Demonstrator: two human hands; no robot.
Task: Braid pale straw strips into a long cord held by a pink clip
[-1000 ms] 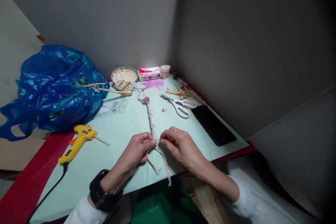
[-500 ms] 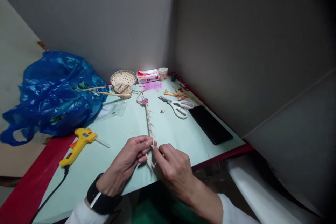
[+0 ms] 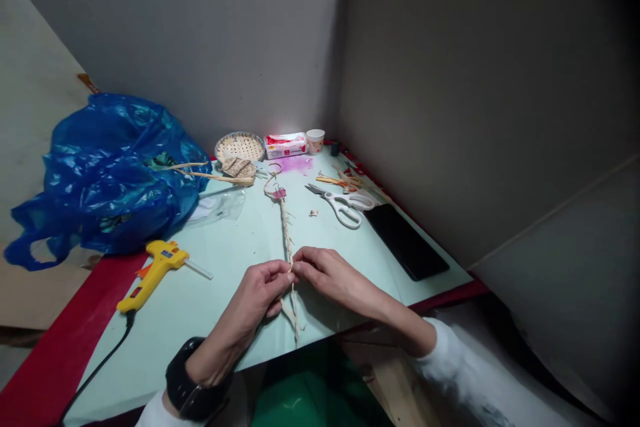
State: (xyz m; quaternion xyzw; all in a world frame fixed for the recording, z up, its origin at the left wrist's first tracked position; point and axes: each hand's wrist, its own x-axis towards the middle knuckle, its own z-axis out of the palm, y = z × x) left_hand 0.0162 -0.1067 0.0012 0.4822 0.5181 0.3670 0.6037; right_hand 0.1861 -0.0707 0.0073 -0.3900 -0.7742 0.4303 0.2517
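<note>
A thin braid of pale straw-like strands (image 3: 286,227) runs from a pink binder clip (image 3: 279,193) toward me. My left hand (image 3: 261,288) pinches the near end of the braid between thumb and index finger. From the other side, my right hand (image 3: 325,272) has its thumb and fingertips closed on the braid at the same spot. Loose strand ends (image 3: 294,317) hang below the fingers toward the table's near edge. Short stray fibres stick out along the braid.
Left lie a yellow glue gun (image 3: 153,275) and a blue plastic bag (image 3: 120,173). White-handled scissors (image 3: 345,210) and a black phone-like slab (image 3: 405,240) lie right. At the back are a woven basket (image 3: 240,147), a tissue pack (image 3: 285,145) and a paper cup (image 3: 315,141).
My right hand has moved up and turned, from the loose strands below to the braid beside my left fingertips. The loose ends now hang lower. The view has shifted slightly.
</note>
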